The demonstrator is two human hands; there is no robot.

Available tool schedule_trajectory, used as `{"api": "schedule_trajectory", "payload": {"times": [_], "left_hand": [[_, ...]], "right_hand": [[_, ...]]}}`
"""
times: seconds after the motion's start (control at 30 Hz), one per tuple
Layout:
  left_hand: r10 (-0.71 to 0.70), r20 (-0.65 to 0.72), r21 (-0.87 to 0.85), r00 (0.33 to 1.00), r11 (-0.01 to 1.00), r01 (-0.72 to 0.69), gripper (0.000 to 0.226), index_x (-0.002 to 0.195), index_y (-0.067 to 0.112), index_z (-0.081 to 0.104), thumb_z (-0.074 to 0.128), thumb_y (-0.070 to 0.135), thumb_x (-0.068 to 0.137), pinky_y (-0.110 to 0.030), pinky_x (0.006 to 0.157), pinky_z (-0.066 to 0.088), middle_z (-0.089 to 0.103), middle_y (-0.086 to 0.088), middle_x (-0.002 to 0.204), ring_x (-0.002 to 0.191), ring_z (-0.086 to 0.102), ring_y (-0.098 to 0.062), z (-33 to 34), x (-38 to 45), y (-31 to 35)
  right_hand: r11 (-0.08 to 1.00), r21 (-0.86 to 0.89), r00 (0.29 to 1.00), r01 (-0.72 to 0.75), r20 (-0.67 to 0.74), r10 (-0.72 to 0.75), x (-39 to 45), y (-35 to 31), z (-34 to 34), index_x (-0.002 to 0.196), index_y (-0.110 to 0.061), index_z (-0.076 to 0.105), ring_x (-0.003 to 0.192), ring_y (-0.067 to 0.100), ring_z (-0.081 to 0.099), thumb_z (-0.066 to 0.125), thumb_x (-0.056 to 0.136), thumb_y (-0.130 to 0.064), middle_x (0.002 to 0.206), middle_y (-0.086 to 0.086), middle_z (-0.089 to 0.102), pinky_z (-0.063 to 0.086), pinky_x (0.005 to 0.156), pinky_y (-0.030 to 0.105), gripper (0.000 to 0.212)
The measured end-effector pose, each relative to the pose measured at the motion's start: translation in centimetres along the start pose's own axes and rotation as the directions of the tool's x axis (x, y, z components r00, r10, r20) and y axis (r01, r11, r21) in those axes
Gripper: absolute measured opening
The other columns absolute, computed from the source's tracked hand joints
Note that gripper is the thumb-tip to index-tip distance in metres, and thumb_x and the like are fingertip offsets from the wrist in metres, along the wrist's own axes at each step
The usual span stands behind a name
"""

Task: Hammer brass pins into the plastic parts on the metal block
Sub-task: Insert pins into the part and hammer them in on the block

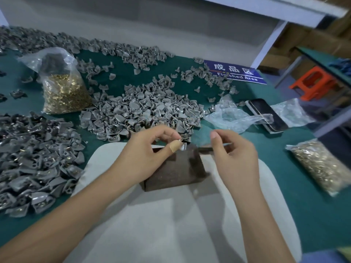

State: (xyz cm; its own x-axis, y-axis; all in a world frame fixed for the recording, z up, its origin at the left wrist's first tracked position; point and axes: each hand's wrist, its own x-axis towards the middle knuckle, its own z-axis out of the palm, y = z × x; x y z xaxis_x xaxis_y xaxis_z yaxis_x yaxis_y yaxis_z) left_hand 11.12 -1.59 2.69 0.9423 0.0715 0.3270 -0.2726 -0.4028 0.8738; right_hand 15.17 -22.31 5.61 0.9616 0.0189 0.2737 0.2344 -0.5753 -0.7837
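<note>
Bench covered in a dark green mat (296,186) fills the frame. On it, from upper left to centre, lie heaps of grey moulded plastic parts (140,111), your stock and perhaps your output; I cannot tell which heap is which.

A pale rounded pad (171,215) sits low centre under the rusty brown metal block (171,168), probably to soften the blows and keep the block from walking.

A clear bag of small brass pins (64,95) stands at upper left and a second flat bag of pins (319,166) lies at right, both within reach of your hands.

Your left hand (144,154), with a plaster on the thumb, pinches one small grey plastic part (183,146) between thumb and forefinger at the top far edge of the block, apparently seating it for pinning; the other fingers are curled under.

Your right hand (233,156) curls its fingers round a thin dark handle (205,148), blurred, reaching toward the block; judged to be the hammer, forefinger raised. No pin is discernible in the part.
</note>
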Motion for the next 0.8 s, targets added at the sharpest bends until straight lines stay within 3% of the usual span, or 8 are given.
{"api": "schedule_trajectory", "payload": {"times": [0.1,0.17,0.37,0.47,0.57,0.63,0.7,0.8], "left_hand": [[0.036,0.076,0.174,0.996,0.984,-0.049,0.004,0.089,0.039,0.069,0.072,0.036,0.089,-0.024,0.09,0.047,0.066,0.018,0.093,0.099,0.06,-0.004,-0.3,0.0,0.1],[0.035,0.127,0.21,0.991,0.976,-0.061,0.002,0.089,0.037,0.07,0.072,0.036,0.088,-0.026,0.09,0.048,0.065,0.017,0.093,0.098,0.059,-0.002,-0.8,0.2,0.3],[0.177,0.243,0.451,0.954,0.85,-0.272,0.007,0.092,0.029,0.074,0.072,0.034,0.089,-0.037,0.084,0.046,0.061,0.015,0.087,0.087,0.054,-0.009,-2.4,0.5,1.0],[0.174,0.246,0.484,0.953,0.83,-0.277,0.007,0.093,0.031,0.074,0.07,0.036,0.09,-0.037,0.082,0.047,0.059,0.015,0.085,0.087,0.052,-0.01,-2.6,0.5,1.4],[0.16,0.256,0.501,0.953,0.822,-0.272,0.011,0.095,0.03,0.074,0.068,0.038,0.09,-0.035,0.08,0.046,0.06,0.014,0.087,0.089,0.051,-0.009,-2.6,0.5,1.6],[0.151,0.262,0.512,0.953,0.815,-0.27,0.014,0.097,0.029,0.075,0.066,0.038,0.091,-0.034,0.079,0.045,0.061,0.012,0.089,0.09,0.052,-0.01,-2.7,0.4,1.6],[0.146,0.268,0.527,0.952,0.805,-0.272,0.019,0.097,0.029,0.075,0.061,0.04,0.09,-0.035,0.079,0.046,0.061,0.011,0.089,0.091,0.053,-0.012,-2.7,0.4,1.6],[0.15,0.279,0.542,0.949,0.791,-0.285,0.015,0.097,0.028,0.074,0.065,0.037,0.091,-0.035,0.077,0.044,0.06,0.01,0.089,0.091,0.053,-0.014,-2.8,0.3,1.5]], "right_hand": [[0.814,-0.563,0.979,-0.146,0.037,0.202,-1.1,2.3,-1.9,0.113,-0.029,0.062,0.106,0.027,0.059,0.058,0.097,-0.053,0.11,0.002,0.063,0.039,0.074,0.035,0.03],[0.735,-0.661,0.951,-0.149,0.109,0.291,-1.7,3.0,-2.2,0.12,-0.02,0.056,0.115,0.034,0.053,0.057,0.097,-0.054,0.118,0.008,0.059,0.039,0.078,0.04,0.041],[0.792,-0.608,0.968,-0.055,0.163,0.192,-1.8,2.5,-3.7,0.115,-0.014,0.054,0.098,0.039,0.058,0.036,0.109,-0.039,0.116,0.011,0.054,0.047,0.078,0.048,0.031],[0.936,-0.351,0.982,-0.022,0.167,0.086,-1.7,1.4,-4.9,0.096,-0.023,0.054,0.072,0.023,0.058,0.032,0.109,-0.04,0.087,-0.004,0.062,0.043,0.064,0.04,0.031],[0.991,-0.121,0.951,-0.06,0.296,0.094,-2.1,-0.4,-5.2,0.09,-0.025,0.061,0.053,0.006,0.047,0.04,0.107,-0.046,0.067,-0.012,0.058,0.037,0.057,0.03,0.034],[0.984,-0.175,0.915,-0.012,0.395,0.081,-2.6,-1.3,-4.6,0.088,-0.027,0.061,0.051,0.006,0.046,0.042,0.104,-0.052,0.066,-0.009,0.057,0.037,0.053,0.028,0.035],[0.96,-0.266,0.91,0.09,0.414,0.03,-3.0,-2.1,-3.9,0.086,-0.03,0.057,0.058,0.011,0.05,0.036,0.101,-0.056,0.07,-0.009,0.058,0.043,0.057,0.035,0.037],[0.95,-0.259,0.957,0.174,0.271,-0.101,-3.7,-2.7,-3.3,0.093,-0.032,0.054,0.067,0.023,0.052,0.03,0.101,-0.058,0.069,-0.007,0.056,0.046,0.06,0.043,0.036]]}}
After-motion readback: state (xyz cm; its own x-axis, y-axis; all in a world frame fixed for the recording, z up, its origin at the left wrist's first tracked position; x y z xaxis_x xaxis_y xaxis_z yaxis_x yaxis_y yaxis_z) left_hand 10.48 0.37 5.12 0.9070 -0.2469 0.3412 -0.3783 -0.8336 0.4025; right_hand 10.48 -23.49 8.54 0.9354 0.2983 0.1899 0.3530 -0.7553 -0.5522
